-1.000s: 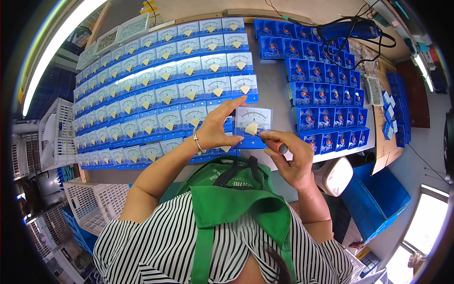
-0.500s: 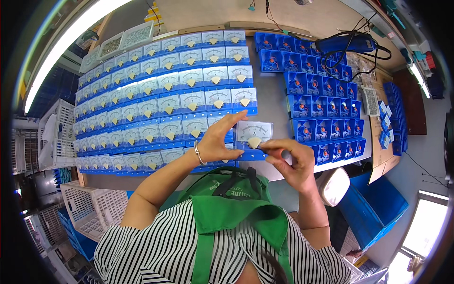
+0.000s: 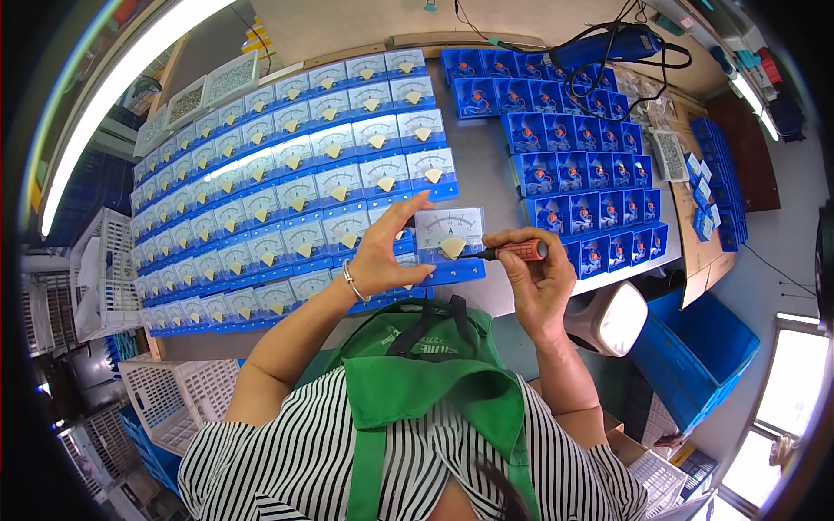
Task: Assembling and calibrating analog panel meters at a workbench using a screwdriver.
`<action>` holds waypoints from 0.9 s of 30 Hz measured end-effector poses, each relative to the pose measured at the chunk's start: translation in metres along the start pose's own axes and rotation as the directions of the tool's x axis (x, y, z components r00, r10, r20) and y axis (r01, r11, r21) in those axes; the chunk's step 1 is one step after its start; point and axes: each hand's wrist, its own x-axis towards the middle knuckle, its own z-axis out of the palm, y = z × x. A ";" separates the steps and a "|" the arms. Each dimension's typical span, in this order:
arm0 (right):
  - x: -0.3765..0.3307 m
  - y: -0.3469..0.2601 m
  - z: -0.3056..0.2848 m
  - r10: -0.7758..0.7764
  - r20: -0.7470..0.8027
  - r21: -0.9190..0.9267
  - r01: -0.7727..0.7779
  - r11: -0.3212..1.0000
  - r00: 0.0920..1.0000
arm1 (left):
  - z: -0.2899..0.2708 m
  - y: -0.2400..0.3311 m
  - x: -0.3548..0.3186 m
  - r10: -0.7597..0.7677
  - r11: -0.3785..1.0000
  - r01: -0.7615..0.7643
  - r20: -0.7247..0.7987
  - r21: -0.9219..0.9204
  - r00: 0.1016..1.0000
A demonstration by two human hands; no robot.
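Observation:
At the near edge of the table, an analog panel meter (image 3: 449, 227) lies face up, with a clear front, a white dial, a cream fan-shaped piece and a blue base. My left hand (image 3: 382, 257) grips it from the left, index finger by the upper corner and thumb by the lower one. Between the fingers and thumb of my right hand (image 3: 543, 282) is a screwdriver (image 3: 524, 252) with a red and black handle. Its dark shaft points left, and the tip reaches the lower right of the cream piece; whether it touches cannot be made out.
Rows of similar meters (image 3: 295, 165) fill the table's left side. Open blue housings (image 3: 556, 213) with orange parts stand in rows on the right. Trays of small parts (image 3: 233, 75) sit at the far left. A blue corded tool (image 3: 608, 48) lies at the back.
The screwdriver has swung from pointing steeply at the meter to lying nearly sideways, its handle now in plain sight. My right hand has drawn slightly back from the meter. The whole view has shifted.

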 end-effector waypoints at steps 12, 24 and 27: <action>0.000 0.004 0.001 0.041 -0.007 0.000 -0.041 0.999 0.999 | -0.005 0.000 -0.003 -0.039 0.998 0.037 0.063 0.041 0.997; 0.020 0.021 -0.027 0.110 -0.192 0.452 -0.012 0.892 0.975 | -0.004 -0.003 0.001 -0.042 0.999 0.042 0.078 0.006 0.996; 0.009 0.053 -0.039 0.255 -0.239 0.251 -0.194 0.948 0.937 | -0.001 0.002 0.005 -0.021 1.000 0.022 0.079 -0.005 0.997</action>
